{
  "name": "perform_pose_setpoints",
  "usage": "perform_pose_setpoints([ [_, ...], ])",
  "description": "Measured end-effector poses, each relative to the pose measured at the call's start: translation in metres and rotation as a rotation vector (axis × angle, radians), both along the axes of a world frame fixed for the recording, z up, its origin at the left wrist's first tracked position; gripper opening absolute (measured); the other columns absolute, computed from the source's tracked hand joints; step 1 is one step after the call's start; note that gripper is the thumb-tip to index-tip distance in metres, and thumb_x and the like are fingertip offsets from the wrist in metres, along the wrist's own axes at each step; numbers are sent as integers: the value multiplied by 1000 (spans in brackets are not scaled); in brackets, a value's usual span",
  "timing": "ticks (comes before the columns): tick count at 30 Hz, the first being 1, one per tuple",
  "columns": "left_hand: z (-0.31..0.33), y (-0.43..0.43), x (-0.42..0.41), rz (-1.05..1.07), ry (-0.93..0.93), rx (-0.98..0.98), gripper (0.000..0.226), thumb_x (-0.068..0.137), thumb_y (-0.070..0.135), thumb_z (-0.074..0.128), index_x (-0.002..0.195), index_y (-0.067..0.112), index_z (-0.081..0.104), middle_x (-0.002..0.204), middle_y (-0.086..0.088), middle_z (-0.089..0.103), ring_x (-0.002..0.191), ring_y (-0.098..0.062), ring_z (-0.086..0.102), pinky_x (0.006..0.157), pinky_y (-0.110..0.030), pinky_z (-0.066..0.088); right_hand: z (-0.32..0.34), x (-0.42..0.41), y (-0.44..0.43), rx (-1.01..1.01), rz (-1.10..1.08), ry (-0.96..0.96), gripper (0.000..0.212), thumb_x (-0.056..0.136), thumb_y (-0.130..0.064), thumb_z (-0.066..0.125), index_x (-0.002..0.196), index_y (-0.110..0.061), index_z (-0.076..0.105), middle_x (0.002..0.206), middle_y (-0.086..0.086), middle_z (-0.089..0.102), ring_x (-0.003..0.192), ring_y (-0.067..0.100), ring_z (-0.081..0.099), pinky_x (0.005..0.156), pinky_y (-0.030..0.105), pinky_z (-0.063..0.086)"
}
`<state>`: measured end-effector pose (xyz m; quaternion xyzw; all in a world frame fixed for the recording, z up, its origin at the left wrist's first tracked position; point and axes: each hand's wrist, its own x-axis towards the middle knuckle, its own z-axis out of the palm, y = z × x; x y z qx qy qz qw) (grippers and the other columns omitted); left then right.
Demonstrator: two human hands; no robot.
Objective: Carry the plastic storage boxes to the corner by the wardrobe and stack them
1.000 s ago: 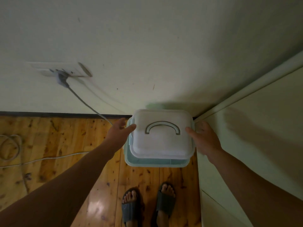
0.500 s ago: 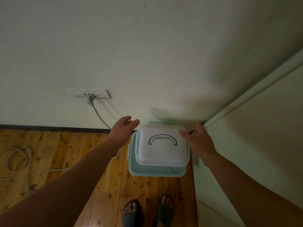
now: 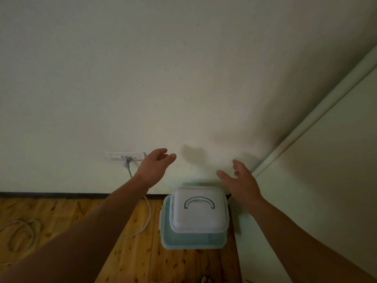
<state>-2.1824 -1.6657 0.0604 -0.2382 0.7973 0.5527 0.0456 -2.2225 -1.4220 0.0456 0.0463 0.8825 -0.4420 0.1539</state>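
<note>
I am wearing the only camera on my head, and it is looking forward and down into the corner where the wall is meeting the wardrobe. Its wide lens is taking in much wall above. My left hand and right hand are reaching in close below it; the stacked boxes are sitting farther off on the floor.

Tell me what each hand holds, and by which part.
Nothing is held: left hand and right hand are open, clear of the white box on the teal box.

White box on teal box, knotty floor.
</note>
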Motion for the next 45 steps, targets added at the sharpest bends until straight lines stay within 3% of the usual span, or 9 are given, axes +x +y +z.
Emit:
perform_pose_setpoints([
  [5, 48, -11, 6, -37, 47, -56, 55, 92, 43, 58, 140, 18, 45, 134, -1, 55, 107, -11, 49, 87, -28, 37, 44, 0, -7, 37, 32, 79, 79, 82, -54, 66, 148, -25, 31, 151, 1, 37, 134, 19, 40, 106, 38, 37],
  [10, 89, -18, 8, -115, 63, -211, 57, 91, 45, 57, 141, 21, 44, 134, 0, 56, 112, -16, 54, 100, -39, 45, 80, 6, -19, 59, 39, 160, 79, 82, -57, 63, 147, -27, 32, 151, -1, 36, 135, 18, 39, 107, 37, 35],
  [13, 111, -17, 9, -195, 93, -390, 58, 91, 48, 57, 141, 23, 44, 134, 3, 57, 119, -15, 54, 101, -36, 42, 103, 12, -23, 92, 50, 218, 77, 83, -58, 61, 147, -27, 32, 151, 1, 37, 135, 19, 38, 107, 37, 34],
  [17, 138, -11, 11, -251, 133, -485, 58, 90, 51, 57, 140, 25, 44, 134, 5, 57, 120, -14, 53, 99, -33, 41, 134, 22, -22, 148, 58, 328, 76, 86, -55, 58, 149, -25, 28, 151, 3, 36, 137, 21, 35, 107, 36, 31],
  [25, 178, 23, 23, -303, 221, -463, 58, 90, 50, 58, 140, 25, 45, 134, 5, 57, 120, -14, 53, 101, -34, 41, 182, 49, 1, 248, 40, 481, 74, 89, -53, 56, 149, -20, 29, 151, 5, 35, 137, 23, 35, 108, 37, 33],
  [45, 245, 165, 137, -545, 369, -488, 57, 90, 49, 58, 138, 22, 48, 131, 3, 59, 118, -14, 55, 96, -30, 41, 249, 219, 122, 284, -107, 481, 75, 89, -52, 57, 150, -21, 27, 155, 3, 30, 141, 22, 29, 111, 39, 30],
])
